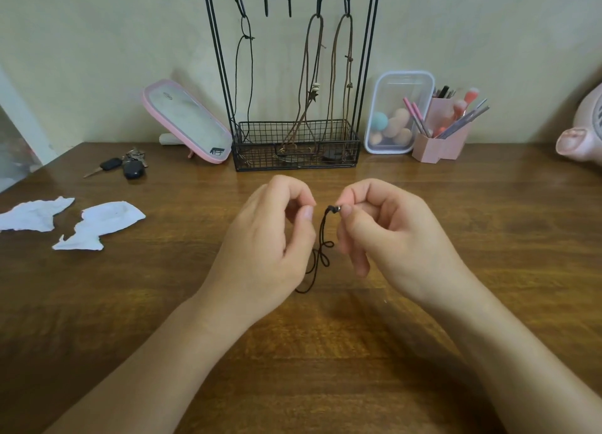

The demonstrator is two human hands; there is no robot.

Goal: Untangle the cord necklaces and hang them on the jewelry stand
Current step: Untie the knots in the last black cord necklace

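Untangling at frame centre: right hand (391,235) fingers (347,210) pinching the cord necklace (322,235) by its end, left hand (267,238) fingers curled beside it, grip unclear; next probably needing loops teased apart before hanging.

Looks like a home vanity corner: wooden tabletop (456,205) against a plain wall, with pink-framed mirror (187,121), clear box of makeup sponges (399,111), pink brush holder (439,140), wire jewelry stand (247,155), car keys (130,166).

Wood tbl (456,212) — keys (125,166), tissues (97,227), mirror (187,122), jewelry stand (293,165).
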